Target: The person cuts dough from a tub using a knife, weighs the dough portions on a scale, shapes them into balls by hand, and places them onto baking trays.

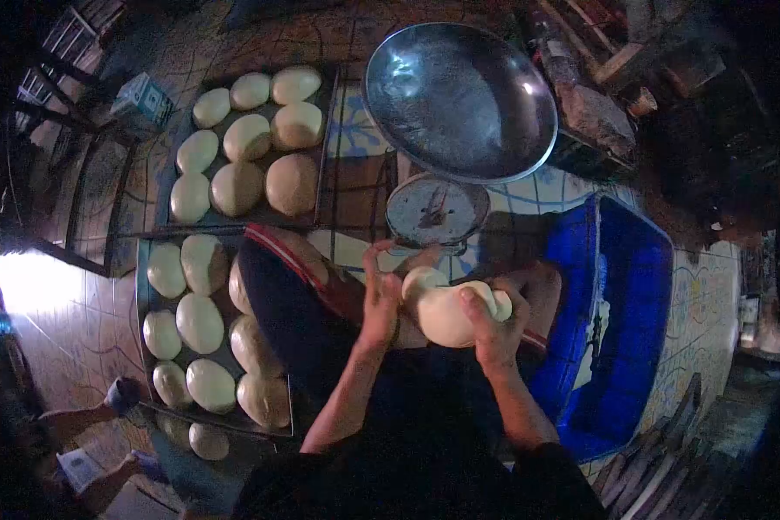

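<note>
My right hand (496,328) grips a pale lump of dough (446,316) above my lap, its thumb pressed into the top. Smaller bulges of the dough stick up at both sides. On the dough's left side, my left hand (381,299) is raised with its fingers apart; whether it touches the dough is hard to tell. Just beyond my hands stands a dial scale (438,210). A wide metal bowl (459,100) sits at the scale's far side, its near rim overlapping the scale in view.
Rounded dough pieces fill a far tray (331,143) and a near tray (291,416) on the left. A blue plastic tub (581,347) stands close on my right, with sticks (650,477) beside it. Another person's hand (123,394) reaches in at lower left.
</note>
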Demonstrator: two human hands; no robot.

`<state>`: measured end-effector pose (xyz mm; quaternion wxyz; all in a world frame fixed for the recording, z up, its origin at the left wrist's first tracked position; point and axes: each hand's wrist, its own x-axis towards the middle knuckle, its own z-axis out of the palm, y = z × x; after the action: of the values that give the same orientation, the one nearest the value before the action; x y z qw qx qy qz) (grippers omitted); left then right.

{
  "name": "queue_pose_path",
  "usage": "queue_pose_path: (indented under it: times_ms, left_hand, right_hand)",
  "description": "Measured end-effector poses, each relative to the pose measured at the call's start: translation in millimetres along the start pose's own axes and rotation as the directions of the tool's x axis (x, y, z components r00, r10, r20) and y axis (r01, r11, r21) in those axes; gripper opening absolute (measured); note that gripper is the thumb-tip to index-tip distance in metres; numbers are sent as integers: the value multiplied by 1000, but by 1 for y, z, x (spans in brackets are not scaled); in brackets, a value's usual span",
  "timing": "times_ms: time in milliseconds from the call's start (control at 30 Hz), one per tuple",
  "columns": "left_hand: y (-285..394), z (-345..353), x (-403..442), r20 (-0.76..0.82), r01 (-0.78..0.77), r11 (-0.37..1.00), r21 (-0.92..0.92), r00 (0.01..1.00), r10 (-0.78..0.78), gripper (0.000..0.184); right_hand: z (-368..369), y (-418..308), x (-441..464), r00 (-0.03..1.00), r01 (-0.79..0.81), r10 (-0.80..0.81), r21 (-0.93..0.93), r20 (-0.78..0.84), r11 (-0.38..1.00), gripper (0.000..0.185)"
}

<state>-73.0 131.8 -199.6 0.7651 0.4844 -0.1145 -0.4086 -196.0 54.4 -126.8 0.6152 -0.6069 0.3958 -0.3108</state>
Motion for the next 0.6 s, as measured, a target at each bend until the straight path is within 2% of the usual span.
queue_pose_path:
  times_ms: [33,67,167,200,233,267,300,333,367,400,433,467,567,600]
  left_hand:
    - [-2,0,2,8,89,982,-166,996,-89,38]
    - [-5,0,5,17,173,929,-327,984,-178,41]
    - [-30,-6,-24,100,266,798,-541,962,-253,42]
    - [-15,3,-29,11,236,858,-456,965,-260,36]
    - [-28,-4,-25,55,223,926,-304,975,-217,35]
    - [-52,-17,-18,103,190,970,-151,979,-176,35]
    - [-67,-25,-22,151,160,987,7,976,-160,34]
    - [-40,-4,-22,162,250,967,48,953,-255,34]
    - [-28,5,-17,127,211,977,30,969,-214,35]
    - [-20,12,-15,88,172,985,14,981,-172,35]
    - [-15,15,-14,50,131,991,5,990,-131,36]
    - [-27,10,-10,107,198,922,-332,979,-172,37]
    - [-20,11,-34,162,343,804,-485,939,-302,35]
    - [-26,4,-39,89,301,840,-452,952,-293,34]
  right_hand:
    - [3,-3,2,993,-39,50,103,-107,994,24]
    - [4,-10,1,992,-89,97,103,-80,991,27]
    - [-10,12,5,939,-343,330,250,95,905,36]
    - [-21,6,9,946,-288,245,204,211,936,41]
    - [-19,5,14,971,-79,65,54,230,995,40]
    - [-16,4,18,953,145,-113,-94,280,985,39]
    - [-18,14,15,937,218,-183,-89,299,972,36]
    - [-19,21,13,915,290,-251,-82,316,954,35]
    - [-23,19,10,976,81,-61,-91,211,993,34]
    - [-26,7,3,984,-132,140,-75,108,988,32]
    - [-27,4,1,971,-224,227,-49,81,973,32]
    - [-28,1,-1,949,-312,312,-18,53,950,32]
    - [-29,10,-7,947,-280,271,28,172,960,35]
    - [-30,-3,-6,933,-252,208,120,294,960,46]
